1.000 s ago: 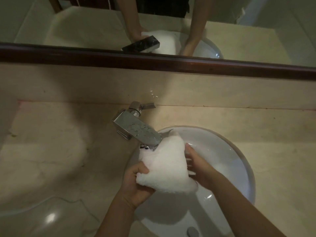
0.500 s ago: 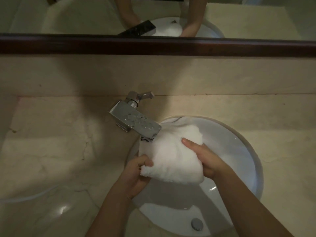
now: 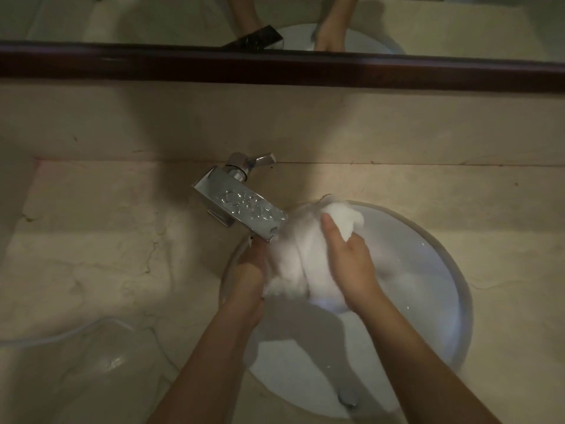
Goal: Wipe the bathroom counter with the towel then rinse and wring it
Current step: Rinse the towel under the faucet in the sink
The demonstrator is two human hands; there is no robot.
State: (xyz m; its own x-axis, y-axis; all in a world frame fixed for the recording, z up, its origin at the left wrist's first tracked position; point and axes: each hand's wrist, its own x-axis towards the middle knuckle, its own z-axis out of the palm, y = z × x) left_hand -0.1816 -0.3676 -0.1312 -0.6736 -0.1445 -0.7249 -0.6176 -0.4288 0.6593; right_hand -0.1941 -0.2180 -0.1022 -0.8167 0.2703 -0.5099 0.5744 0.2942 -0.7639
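Note:
A white towel (image 3: 301, 252) is bunched over the white round sink (image 3: 434, 270), right under the spout of the chrome faucet (image 3: 241, 209). My left hand (image 3: 252, 270) grips the towel's left side from below, its fingers partly hidden in the cloth. My right hand (image 3: 348, 258) lies over the towel's right side, fingers wrapped round a fold with the forefinger pointing up. The towel looks blurred. I cannot tell whether water is running.
The beige marble counter (image 3: 91, 255) spreads left and right of the sink, with a wet sheen at the lower left. The drain (image 3: 347, 399) sits at the sink's near side. A dark-framed mirror (image 3: 275, 65) runs above the backsplash.
My right hand slid up over the towel toward the far rim, and the towel bunched higher. My left hand moved up close under the faucet spout.

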